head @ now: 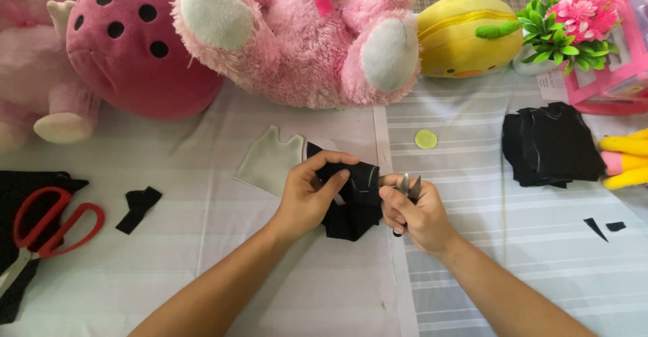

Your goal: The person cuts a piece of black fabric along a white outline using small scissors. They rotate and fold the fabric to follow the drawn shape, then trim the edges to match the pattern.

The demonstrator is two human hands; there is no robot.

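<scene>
Head view: left hand (307,199) pinches black fabric (352,205).

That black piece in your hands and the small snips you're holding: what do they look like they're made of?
Black piece: looks like felt or similar soft cloth, matte, and it bends limply in the left hand. Snips in the right hand: the tips look like bare metal, grey with a dull shine; the rest is hidden.

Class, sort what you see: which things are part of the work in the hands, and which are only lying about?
In use: left hand, right hand, black fabric piece, small metal snips.
Lying about: red scissors, black fabric stack, pink plush toys, yellow plush, pale pattern piece.
</scene>
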